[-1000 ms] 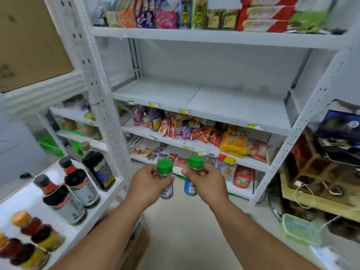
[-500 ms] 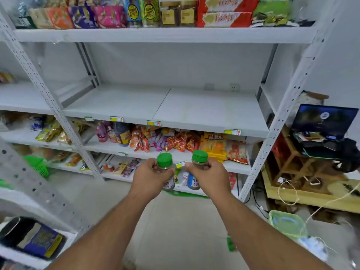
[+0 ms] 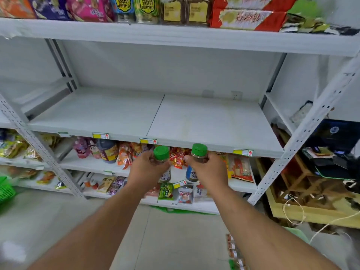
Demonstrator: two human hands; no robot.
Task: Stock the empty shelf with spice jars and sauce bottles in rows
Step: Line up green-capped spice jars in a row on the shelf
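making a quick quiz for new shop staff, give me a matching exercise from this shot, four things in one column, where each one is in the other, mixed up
Things
1. green-capped spice jar with blue label
2. green-capped spice jar with pale label
3. red snack boxes
4. bare white metal shelf

Places
A. top shelf
B. in the left hand
C. just above both jars
D. in the right hand

Pairs: 1-D, 2-B, 3-A, 4-C
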